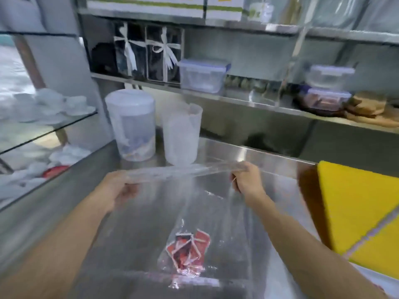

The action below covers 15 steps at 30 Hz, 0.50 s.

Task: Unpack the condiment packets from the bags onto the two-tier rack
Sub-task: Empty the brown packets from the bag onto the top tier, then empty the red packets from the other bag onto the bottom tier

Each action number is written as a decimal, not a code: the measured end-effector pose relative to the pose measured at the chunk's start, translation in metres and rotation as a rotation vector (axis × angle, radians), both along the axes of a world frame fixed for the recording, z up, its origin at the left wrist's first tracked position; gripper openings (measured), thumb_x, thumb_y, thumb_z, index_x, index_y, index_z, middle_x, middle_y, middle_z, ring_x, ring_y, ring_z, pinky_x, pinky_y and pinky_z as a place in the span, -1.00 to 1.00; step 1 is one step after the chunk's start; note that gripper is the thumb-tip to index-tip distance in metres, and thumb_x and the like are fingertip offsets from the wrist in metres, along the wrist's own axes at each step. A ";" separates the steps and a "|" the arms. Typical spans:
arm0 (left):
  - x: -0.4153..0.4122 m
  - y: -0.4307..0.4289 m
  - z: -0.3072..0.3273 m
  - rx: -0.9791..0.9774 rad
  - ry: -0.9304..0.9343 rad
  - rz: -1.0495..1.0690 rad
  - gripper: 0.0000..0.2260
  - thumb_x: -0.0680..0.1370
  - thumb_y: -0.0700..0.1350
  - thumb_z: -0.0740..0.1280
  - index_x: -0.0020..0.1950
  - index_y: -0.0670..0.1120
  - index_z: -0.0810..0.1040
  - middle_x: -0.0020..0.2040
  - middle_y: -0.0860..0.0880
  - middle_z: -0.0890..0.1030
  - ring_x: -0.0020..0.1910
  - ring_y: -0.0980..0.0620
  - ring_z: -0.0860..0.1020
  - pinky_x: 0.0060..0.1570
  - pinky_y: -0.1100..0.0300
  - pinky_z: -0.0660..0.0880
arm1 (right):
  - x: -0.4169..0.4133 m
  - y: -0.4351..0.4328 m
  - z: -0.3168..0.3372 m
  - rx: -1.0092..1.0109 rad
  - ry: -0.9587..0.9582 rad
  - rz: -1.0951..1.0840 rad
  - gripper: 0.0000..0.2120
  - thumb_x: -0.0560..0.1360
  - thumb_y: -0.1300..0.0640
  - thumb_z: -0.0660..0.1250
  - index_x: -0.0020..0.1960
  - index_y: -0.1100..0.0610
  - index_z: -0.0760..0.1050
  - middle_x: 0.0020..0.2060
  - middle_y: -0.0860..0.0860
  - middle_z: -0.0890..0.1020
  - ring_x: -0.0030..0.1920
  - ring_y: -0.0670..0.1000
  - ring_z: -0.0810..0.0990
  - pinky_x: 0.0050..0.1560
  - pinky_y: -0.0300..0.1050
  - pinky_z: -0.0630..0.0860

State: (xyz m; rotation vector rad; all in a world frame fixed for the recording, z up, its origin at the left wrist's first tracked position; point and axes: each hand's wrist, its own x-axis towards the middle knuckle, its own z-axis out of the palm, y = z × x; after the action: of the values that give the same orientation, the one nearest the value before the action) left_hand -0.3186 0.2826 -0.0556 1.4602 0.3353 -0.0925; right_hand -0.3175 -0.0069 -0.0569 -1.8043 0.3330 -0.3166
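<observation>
Worktop: stainless steel counter, seen from above, with steel shelving behind it.
Condiment packets: red packets, clustered at the bottom of the bag, nearest the camera; exact count cannot be told.
Clear plastic bag: held up over the counter, its mouth stretched taut between both hands, its body hanging toward the camera.
Left hand: fingers closed on the left end of the bag mouth.
Right hand: fingers pinched on the right end of the bag mouth.
Yellow board: positioned at the right edge of the counter, near the right forearm.
Translucent jug: standing upright on the counter just beyond the bag mouth.
Lidded canister: standing just left of the jug.
Glass shelf: located at left, bearing white cups.
Lower steel shelf: loaded with a clip-lid container, tied dark bundles and stacked tubs.
Upper steel shelf: loaded with white boxes.
</observation>
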 end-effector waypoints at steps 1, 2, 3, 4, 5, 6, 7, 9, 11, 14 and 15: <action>-0.005 0.019 -0.014 0.005 0.032 0.044 -0.71 0.53 -0.38 0.15 -0.30 -0.13 0.50 -0.68 0.02 0.50 -0.72 0.18 0.44 -0.68 0.39 0.36 | 0.006 0.016 -0.018 0.005 0.035 0.013 -0.69 0.43 0.33 0.22 -0.46 0.12 0.39 -0.66 -0.02 0.41 -0.65 -0.05 0.34 -0.62 -0.37 0.19; -0.013 0.036 -0.023 0.001 0.057 0.079 -0.75 0.56 -0.37 0.10 -0.22 -0.15 0.46 -0.68 0.02 0.51 -0.71 0.18 0.45 -0.68 0.39 0.37 | 0.011 0.031 -0.034 0.014 0.059 0.034 -0.68 0.44 0.29 0.24 -0.48 0.11 0.37 -0.64 0.00 0.41 -0.61 -0.01 0.36 -0.59 -0.34 0.22; -0.018 0.052 -0.036 0.005 0.084 0.098 -0.79 0.57 -0.36 0.07 -0.12 -0.19 0.46 -0.68 0.04 0.51 -0.70 0.19 0.46 -0.68 0.39 0.39 | 0.014 0.047 -0.048 0.028 0.082 0.057 -0.67 0.44 0.27 0.26 -0.48 0.11 0.36 -0.62 0.03 0.41 -0.57 0.02 0.35 -0.57 -0.32 0.23; -0.024 0.066 -0.045 -0.008 0.117 0.116 -0.80 0.58 -0.34 0.05 0.00 -0.21 0.44 -0.67 0.05 0.51 -0.69 0.20 0.47 -0.68 0.38 0.41 | 0.017 0.062 -0.060 0.055 0.116 0.075 -0.66 0.45 0.28 0.26 -0.48 0.11 0.35 -0.59 0.05 0.40 -0.55 0.01 0.34 -0.60 -0.33 0.23; -0.028 0.081 -0.057 -0.006 0.154 0.124 -0.80 0.58 -0.34 0.05 0.07 -0.24 0.44 -0.66 0.05 0.52 -0.68 0.19 0.48 -0.66 0.36 0.43 | 0.021 0.076 -0.072 0.094 0.153 0.078 -0.66 0.45 0.32 0.24 -0.48 0.11 0.35 -0.58 0.06 0.39 -0.55 0.01 0.33 -0.64 -0.35 0.21; -0.034 0.091 -0.063 0.010 0.177 0.122 -0.82 0.56 -0.35 0.08 0.04 -0.25 0.45 -0.64 0.03 0.54 -0.67 0.17 0.49 -0.62 0.33 0.46 | 0.023 0.089 -0.081 0.126 0.194 0.076 -0.66 0.44 0.37 0.21 -0.47 0.13 0.35 -0.58 0.06 0.39 -0.57 0.00 0.33 -0.68 -0.38 0.18; -0.037 0.101 -0.071 0.050 0.197 0.114 -0.85 0.54 -0.38 0.13 -0.02 -0.24 0.47 -0.60 0.01 0.57 -0.65 0.15 0.51 -0.57 0.31 0.49 | 0.023 0.100 -0.087 0.142 0.233 0.083 -0.66 0.44 0.40 0.18 -0.47 0.15 0.35 -0.61 0.06 0.40 -0.62 -0.01 0.32 -0.69 -0.41 0.15; -0.039 0.118 -0.083 0.189 0.196 0.195 -0.88 0.51 -0.39 0.21 -0.16 -0.24 0.50 -0.56 -0.03 0.57 -0.68 0.16 0.47 -0.60 0.37 0.42 | 0.028 0.121 -0.098 0.116 0.287 0.141 -0.68 0.43 0.40 0.18 -0.47 0.20 0.35 -0.73 -0.01 0.40 -0.73 -0.09 0.29 -0.70 -0.42 0.13; -0.040 0.132 -0.093 0.289 0.173 0.294 -0.84 0.51 -0.37 0.24 -0.24 -0.18 0.47 -0.53 -0.02 0.52 -0.70 0.20 0.43 -0.68 0.43 0.33 | 0.031 0.140 -0.106 0.091 0.323 0.205 -0.73 0.46 0.34 0.20 -0.42 0.22 0.40 -0.69 -0.01 0.44 -0.73 -0.12 0.33 -0.69 -0.39 0.20; -0.037 0.143 -0.112 0.413 0.156 0.328 -0.76 0.51 -0.37 0.22 -0.26 -0.07 0.42 -0.31 -0.13 0.50 -0.64 0.30 0.46 -0.63 0.47 0.38 | 0.032 0.157 -0.112 0.040 0.379 0.269 -0.79 0.50 0.29 0.22 -0.31 0.18 0.45 -0.47 0.07 0.50 -0.60 -0.09 0.47 -0.56 -0.27 0.37; -0.036 0.147 -0.118 0.460 0.151 0.331 -0.72 0.51 -0.39 0.20 -0.28 -0.04 0.40 -0.28 -0.14 0.48 -0.63 0.33 0.46 -0.61 0.48 0.38 | 0.032 0.160 -0.115 -0.058 0.357 0.307 -0.80 0.50 0.30 0.23 -0.30 0.18 0.46 -0.40 0.09 0.52 -0.50 -0.05 0.51 -0.46 -0.21 0.42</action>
State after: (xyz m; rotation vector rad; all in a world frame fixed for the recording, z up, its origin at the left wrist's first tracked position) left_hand -0.3547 0.4300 -0.1741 1.8335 0.7544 0.1531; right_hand -0.2860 0.1534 -0.1723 -1.9352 0.2903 0.2171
